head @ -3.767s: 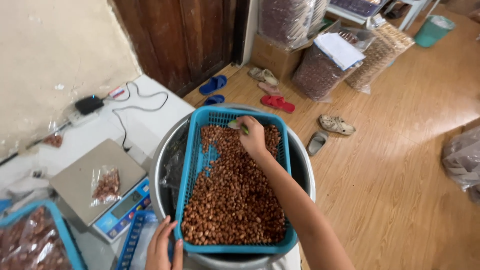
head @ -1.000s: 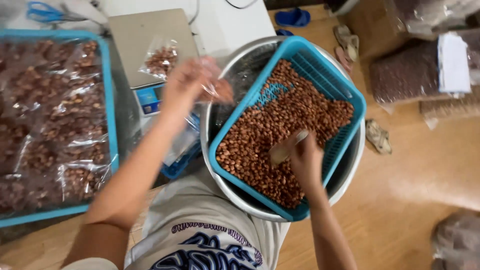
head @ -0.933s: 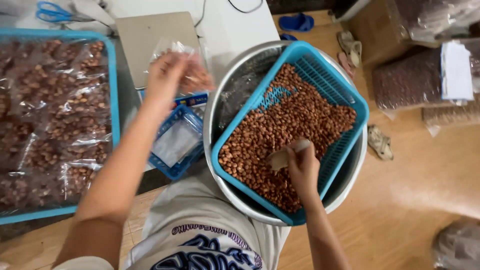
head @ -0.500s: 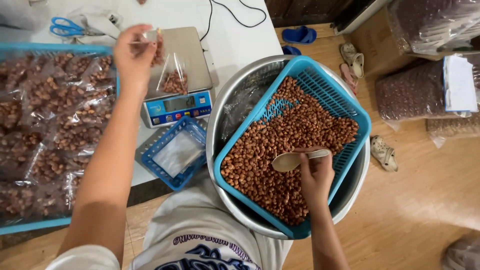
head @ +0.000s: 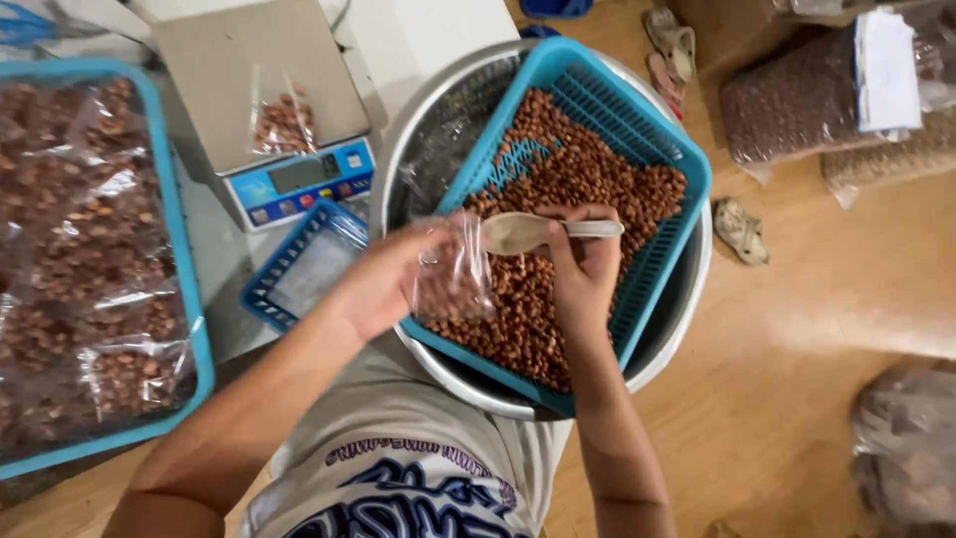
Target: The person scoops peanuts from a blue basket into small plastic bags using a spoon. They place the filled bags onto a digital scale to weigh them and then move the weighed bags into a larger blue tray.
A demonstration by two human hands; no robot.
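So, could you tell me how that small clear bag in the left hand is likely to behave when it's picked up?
The clear bag looks thin and crinkled, so it is probably floppy and light. Its film is glossy, so it may be slippery. The left hand holds it over the blue basket beside the spoon, and tilting it could spill the nuts.

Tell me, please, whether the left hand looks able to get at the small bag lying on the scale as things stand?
Probably not freely: the left hand already holds a clear bag of nuts over the blue basket. Nothing blocks the way to the small bag on the scale.
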